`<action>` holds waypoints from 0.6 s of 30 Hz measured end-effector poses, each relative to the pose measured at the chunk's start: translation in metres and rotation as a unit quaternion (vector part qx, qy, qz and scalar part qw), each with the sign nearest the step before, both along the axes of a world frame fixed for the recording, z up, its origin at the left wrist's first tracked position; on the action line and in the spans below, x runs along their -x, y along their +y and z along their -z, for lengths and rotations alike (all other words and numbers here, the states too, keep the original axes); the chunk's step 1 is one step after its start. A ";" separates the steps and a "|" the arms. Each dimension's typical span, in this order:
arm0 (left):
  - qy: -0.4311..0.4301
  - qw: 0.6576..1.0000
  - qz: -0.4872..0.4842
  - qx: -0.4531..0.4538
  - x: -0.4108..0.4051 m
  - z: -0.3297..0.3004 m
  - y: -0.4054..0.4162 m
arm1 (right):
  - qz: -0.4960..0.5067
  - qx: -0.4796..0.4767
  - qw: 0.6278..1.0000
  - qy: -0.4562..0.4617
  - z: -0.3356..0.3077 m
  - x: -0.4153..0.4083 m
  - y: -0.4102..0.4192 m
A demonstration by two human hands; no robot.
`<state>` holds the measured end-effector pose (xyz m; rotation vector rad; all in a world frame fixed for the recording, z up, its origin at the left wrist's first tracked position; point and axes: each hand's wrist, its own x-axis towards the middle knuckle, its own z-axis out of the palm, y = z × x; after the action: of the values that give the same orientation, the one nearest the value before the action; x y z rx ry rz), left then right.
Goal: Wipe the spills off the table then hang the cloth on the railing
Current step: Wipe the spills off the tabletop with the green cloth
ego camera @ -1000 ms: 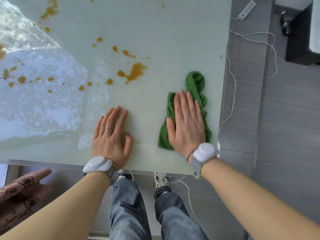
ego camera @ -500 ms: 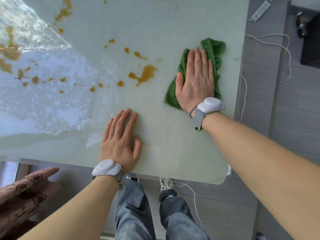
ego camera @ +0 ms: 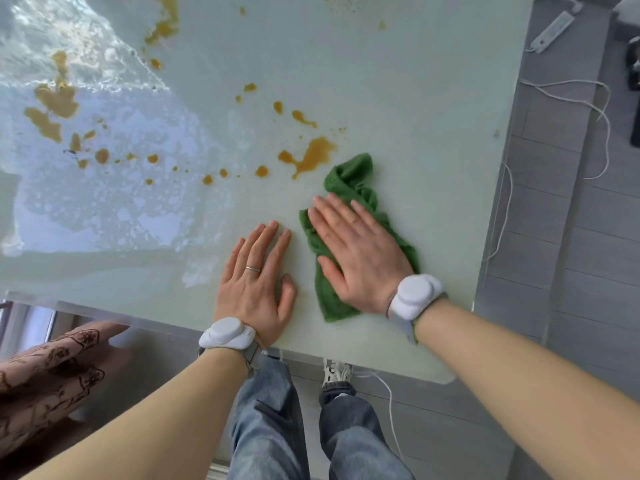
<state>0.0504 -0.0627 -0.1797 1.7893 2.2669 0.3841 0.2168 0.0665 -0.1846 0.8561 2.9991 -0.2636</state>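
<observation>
A crumpled green cloth (ego camera: pixel 349 174) lies on the pale glossy table (ego camera: pixel 398 81), near its front right part. My right hand (ego camera: pixel 356 251) presses flat on the cloth, fingers spread and pointing up-left. My left hand (ego camera: pixel 256 282) rests flat on the bare table just left of the cloth, holding nothing. Brown spills mark the table: a large blotch (ego camera: pixel 311 155) just beyond the cloth's far tip, small drops (ego camera: pixel 214 174) to its left, and bigger patches (ego camera: pixel 52 105) at the far left. No railing is in view.
The table's front edge runs just under my wrists, its right edge (ego camera: pixel 498 202) near the cloth. White cables (ego camera: pixel 602 116) and a power strip (ego camera: pixel 554 27) lie on the grey floor at right. Another person's patterned hand (ego camera: pixel 52 372) is at lower left. My legs (ego camera: pixel 277 427) stand below.
My right hand has slid the cloth back toward me and to the left, from the far right of the table to beside my left hand. My left hand has stayed flat.
</observation>
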 end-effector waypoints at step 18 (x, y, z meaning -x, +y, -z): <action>-0.016 1.000 0.010 -0.008 0.001 0.000 -0.002 | 0.065 -0.009 0.998 0.008 -0.003 0.041 -0.010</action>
<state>0.0492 -0.0643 -0.1795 1.7991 2.2289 0.4268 0.1758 0.0565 -0.1813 1.0580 2.9679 -0.2457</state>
